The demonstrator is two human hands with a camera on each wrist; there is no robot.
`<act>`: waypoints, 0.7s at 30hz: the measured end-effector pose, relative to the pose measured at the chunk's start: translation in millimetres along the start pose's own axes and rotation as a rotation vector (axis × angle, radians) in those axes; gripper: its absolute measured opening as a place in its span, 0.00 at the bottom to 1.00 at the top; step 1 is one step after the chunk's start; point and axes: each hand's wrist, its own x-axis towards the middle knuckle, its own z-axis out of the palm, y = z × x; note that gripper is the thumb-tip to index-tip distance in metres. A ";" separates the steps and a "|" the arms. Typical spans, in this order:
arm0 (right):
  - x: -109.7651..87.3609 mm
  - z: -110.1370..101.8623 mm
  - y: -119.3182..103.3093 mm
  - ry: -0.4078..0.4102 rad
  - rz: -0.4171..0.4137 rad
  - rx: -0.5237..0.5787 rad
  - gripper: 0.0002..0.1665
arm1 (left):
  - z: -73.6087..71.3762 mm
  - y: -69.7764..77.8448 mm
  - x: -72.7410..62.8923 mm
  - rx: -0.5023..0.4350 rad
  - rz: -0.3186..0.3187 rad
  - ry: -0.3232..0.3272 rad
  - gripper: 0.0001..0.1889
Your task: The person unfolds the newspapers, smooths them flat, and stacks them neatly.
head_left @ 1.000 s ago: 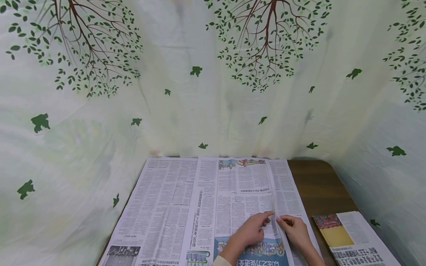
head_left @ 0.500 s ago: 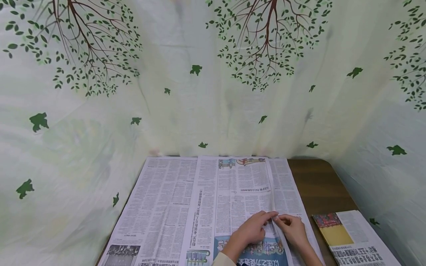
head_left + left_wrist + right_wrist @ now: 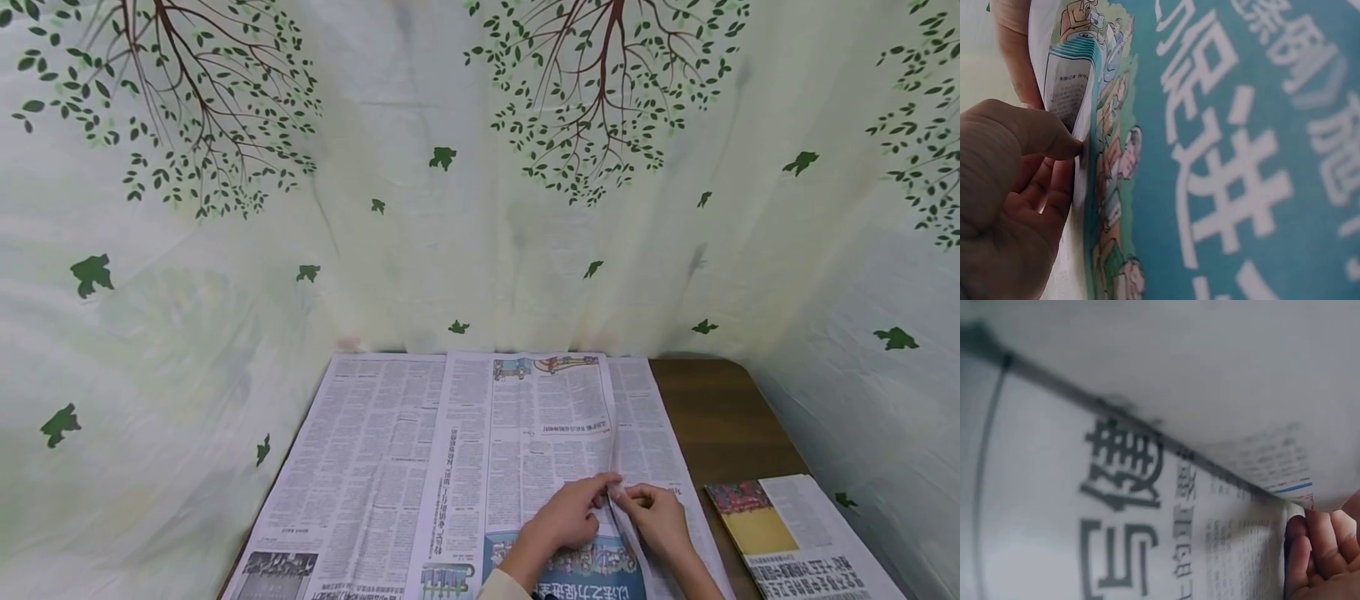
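Left hand (image 3: 567, 515) just beside right hand (image 3: 664, 521), bent fingers (image 3: 1325, 540) on the newspaper (image 3: 555, 462).

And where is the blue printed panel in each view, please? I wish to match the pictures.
Head: blue printed panel at the bottom edge, right of centre, partly behind the left hand and wrist.
Left wrist: fills most of the centre and right.
Right wrist: not in it.
Shared landmark: newspaper with fingers at it.
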 end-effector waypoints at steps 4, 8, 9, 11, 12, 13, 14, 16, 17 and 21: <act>0.3 -0.6 2.2 -0.008 0.007 0.001 0.17 | 0.0 -2.0 -0.6 -0.065 -0.009 0.013 0.40; -0.3 -1.7 5.2 -0.004 0.020 0.012 0.16 | 0.7 -4.1 -1.0 -0.095 -0.001 0.026 0.38; -0.5 -2.0 5.7 -0.002 0.021 0.012 0.16 | 1.1 -4.7 -1.0 -0.100 0.002 0.029 0.38; -0.6 -2.3 6.6 0.003 0.025 0.011 0.16 | 1.7 -5.8 -0.7 -0.099 0.008 0.029 0.36; -0.6 -2.5 6.7 0.003 0.023 0.010 0.16 | 1.9 -5.9 -0.4 -0.095 0.011 0.028 0.35; -0.5 -2.8 6.8 0.003 0.020 0.008 0.16 | 2.0 -5.8 -0.2 -0.098 0.015 0.028 0.34; -0.3 -3.1 7.0 0.003 0.018 0.005 0.16 | 1.9 -5.4 0.1 -0.098 0.020 0.027 0.32; 0.5 -3.4 7.0 0.004 0.017 0.001 0.15 | 1.4 -4.7 0.2 -0.085 0.036 0.026 0.30; 0.6 -3.6 6.9 0.003 0.017 0.000 0.15 | 1.2 -4.5 0.0 -0.079 0.044 0.029 0.29; 0.5 -2.9 6.9 -0.007 0.008 -0.006 0.15 | 1.9 -5.9 -2.3 -0.051 0.072 0.043 0.27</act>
